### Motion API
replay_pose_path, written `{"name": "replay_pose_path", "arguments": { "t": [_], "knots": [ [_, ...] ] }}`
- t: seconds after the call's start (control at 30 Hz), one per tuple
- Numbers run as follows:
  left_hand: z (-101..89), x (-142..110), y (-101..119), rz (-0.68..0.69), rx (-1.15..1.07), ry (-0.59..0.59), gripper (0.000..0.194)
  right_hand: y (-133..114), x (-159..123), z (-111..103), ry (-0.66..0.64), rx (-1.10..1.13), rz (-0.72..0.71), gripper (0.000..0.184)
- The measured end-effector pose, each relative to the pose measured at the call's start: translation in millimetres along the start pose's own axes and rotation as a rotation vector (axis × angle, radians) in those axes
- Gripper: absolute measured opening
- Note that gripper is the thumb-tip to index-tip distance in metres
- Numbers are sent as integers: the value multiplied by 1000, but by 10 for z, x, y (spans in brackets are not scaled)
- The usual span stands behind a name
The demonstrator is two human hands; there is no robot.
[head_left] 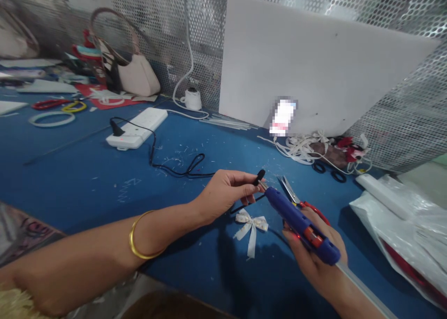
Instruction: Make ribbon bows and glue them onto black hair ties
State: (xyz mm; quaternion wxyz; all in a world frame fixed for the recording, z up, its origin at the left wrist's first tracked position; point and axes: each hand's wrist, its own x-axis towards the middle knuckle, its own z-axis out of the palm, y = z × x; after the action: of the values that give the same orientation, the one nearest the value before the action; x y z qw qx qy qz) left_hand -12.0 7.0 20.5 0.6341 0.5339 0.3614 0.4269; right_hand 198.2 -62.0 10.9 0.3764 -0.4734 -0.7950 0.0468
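Note:
My right hand (317,258) is wrapped round a blue hot glue gun (289,214), with a clear glue stick (363,286) running out of its back end. My left hand (232,188) pinches a small dark piece (259,177) whose exact kind I cannot make out. The gun's metal nozzle (262,185) points at this piece and is at or very near it. Below them on the blue table lies a whitish ribbon bow (250,225) with hanging tails. Scissors (289,191) with red handles lie just beyond my right hand, partly hidden by it.
A white power strip (138,128) with a black cord (171,171) lies left of centre. A lit phone (282,116) leans on a white board (314,63). At the right are a plastic bag (405,216) and tangled white cords (300,149). A handbag (138,74) stands at the back left.

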Motion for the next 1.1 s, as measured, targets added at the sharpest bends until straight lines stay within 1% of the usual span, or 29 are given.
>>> {"name": "replay_pose_path", "arguments": {
  "t": [0.17,0.3,0.37,0.5,0.63,0.7,0.83,0.87,0.9,1.03,1.1],
  "knots": [
    [-4,-2,6,-4,12,-5,22,31,10,-15,-12,-52,-87,10],
    [-3,-2,9,-1,16,-10,21,41,16,-6,70,-111,-132,10],
    [-1,-2,11,0,17,-8,20,32,19,-2,100,-129,-139,10],
    [-2,0,10,-8,13,-7,21,9,15,4,86,-143,-117,11],
    [-8,2,2,-6,15,-16,21,8,6,14,125,-143,-126,12],
    [-11,3,-4,-8,11,-13,20,15,6,9,109,-137,-132,11],
    [-13,3,-15,-15,19,-3,19,27,12,-28,-21,-95,-105,10],
    [-13,2,-16,-16,24,-3,19,29,12,-36,-37,-89,-99,10],
    [-12,2,-17,-17,27,-5,20,30,11,-40,-39,-93,-99,10],
    [-9,0,-13,-9,42,-9,20,28,6,-32,22,-118,-117,11],
    [-7,1,-11,-8,47,-11,20,27,8,-25,21,-105,-106,11]
  ]
}}
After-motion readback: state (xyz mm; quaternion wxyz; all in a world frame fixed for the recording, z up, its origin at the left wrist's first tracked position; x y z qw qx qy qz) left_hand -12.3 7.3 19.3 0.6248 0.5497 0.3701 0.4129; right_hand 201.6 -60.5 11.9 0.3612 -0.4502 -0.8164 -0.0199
